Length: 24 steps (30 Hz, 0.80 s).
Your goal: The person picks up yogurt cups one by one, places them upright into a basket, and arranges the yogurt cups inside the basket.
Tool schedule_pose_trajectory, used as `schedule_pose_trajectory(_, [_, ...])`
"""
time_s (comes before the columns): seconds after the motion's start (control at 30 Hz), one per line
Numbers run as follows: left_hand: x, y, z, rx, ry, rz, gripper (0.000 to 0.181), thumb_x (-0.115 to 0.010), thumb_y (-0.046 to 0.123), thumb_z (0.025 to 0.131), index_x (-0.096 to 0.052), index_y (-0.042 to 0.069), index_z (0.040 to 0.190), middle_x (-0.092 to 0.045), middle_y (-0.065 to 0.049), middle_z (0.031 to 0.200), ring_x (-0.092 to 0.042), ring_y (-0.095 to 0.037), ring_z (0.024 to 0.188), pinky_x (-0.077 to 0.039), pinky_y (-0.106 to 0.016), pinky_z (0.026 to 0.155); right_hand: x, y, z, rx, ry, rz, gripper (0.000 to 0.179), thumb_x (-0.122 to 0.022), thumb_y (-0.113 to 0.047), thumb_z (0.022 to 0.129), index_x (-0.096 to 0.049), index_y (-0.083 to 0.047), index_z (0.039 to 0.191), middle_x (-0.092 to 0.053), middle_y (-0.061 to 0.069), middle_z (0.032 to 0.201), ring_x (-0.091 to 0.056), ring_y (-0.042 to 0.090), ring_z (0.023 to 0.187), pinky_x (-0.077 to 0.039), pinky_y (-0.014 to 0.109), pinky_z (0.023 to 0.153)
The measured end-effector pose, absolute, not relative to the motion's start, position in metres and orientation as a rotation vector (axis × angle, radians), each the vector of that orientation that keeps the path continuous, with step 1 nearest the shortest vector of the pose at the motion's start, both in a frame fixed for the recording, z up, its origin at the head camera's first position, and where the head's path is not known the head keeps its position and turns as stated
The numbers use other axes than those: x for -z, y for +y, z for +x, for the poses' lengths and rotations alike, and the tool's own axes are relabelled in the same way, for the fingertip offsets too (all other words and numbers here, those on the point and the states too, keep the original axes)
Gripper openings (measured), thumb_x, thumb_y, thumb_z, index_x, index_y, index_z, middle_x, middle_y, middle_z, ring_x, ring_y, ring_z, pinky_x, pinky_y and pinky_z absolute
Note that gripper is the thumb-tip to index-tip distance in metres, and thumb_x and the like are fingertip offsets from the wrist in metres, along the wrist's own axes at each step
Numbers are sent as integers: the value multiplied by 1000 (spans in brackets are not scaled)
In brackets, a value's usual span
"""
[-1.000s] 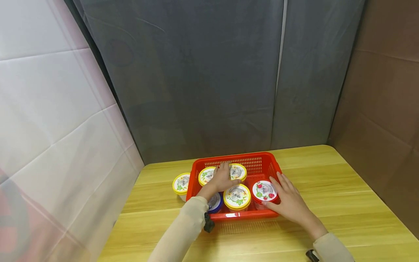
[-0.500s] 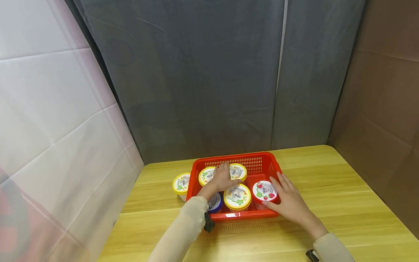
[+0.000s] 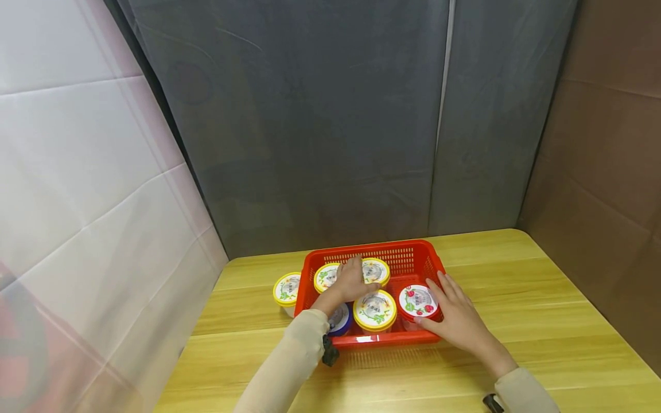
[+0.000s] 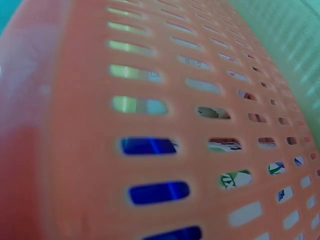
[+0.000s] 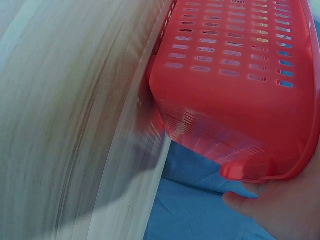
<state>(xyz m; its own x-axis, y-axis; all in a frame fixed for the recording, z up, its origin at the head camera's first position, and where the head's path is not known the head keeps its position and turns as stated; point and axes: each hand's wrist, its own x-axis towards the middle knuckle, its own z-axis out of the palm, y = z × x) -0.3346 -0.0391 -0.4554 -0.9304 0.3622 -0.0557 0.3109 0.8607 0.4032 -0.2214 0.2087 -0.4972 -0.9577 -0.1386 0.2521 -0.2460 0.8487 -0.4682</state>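
My left hand (image 3: 347, 285) reaches into a red plastic basket (image 3: 379, 339), lying over several lidded cups. Its fingers stretch between two yellow-rimmed cups at the back, with the thumb by the near edge of the right-hand one (image 3: 375, 271). Another yellow-rimmed cup (image 3: 374, 310) is just in front, beside a blue-rimmed cup (image 3: 339, 319) partly under my wrist. Over the basket's right rim rests my right hand (image 3: 459, 318), fingers extended. Its thumb and index finger lie beside a red-rimmed cup (image 3: 418, 300). In the right wrist view a finger (image 5: 239, 202) shows outside the basket wall.
Outside the basket, close to its left wall, stands one more yellow-rimmed cup (image 3: 286, 289). The wooden table (image 3: 521, 298) meets a grey cloth wall (image 3: 320, 132) behind, with a white panel (image 3: 93, 172) on the left and a brown one (image 3: 609, 143) on the right.
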Motion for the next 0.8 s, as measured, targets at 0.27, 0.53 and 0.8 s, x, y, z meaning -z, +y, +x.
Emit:
schedule_pose_trajectory(0.27, [453, -40, -334, -580, 2914, 571, 96, -66, 47, 89, -19, -4, 155, -28, -23, 160, -26, -37, 151, -14, -55, 125, 495, 209, -221, -741, -2802, 302, 97, -71, -61, 80, -37, -6, 152, -23, 25, 162, -19, 45, 149, -28, 75, 109])
schedule_pose_trajectory(0.53, [453, -42, -334, -573, 2910, 581, 95, -65, 48, 90, -19, -5, 154, -28, -23, 160, -26, -37, 151, -13, -55, 125, 495, 209, -222, -735, -2810, 301, 97, -71, -60, 80, -37, -6, 152, -23, 24, 162, -18, 43, 149, -29, 76, 108])
schedule_pose_trajectory(0.8, [443, -47, -334, -638, 2903, 526, 95, -64, 48, 91, -16, -2, 156, -24, -21, 163, -21, -38, 153, -10, -53, 126, 497, 209, -224, -747, -2805, 307, 97, -71, -61, 80, -36, -7, 152, -22, 24, 162, -18, 44, 149, -28, 75, 109])
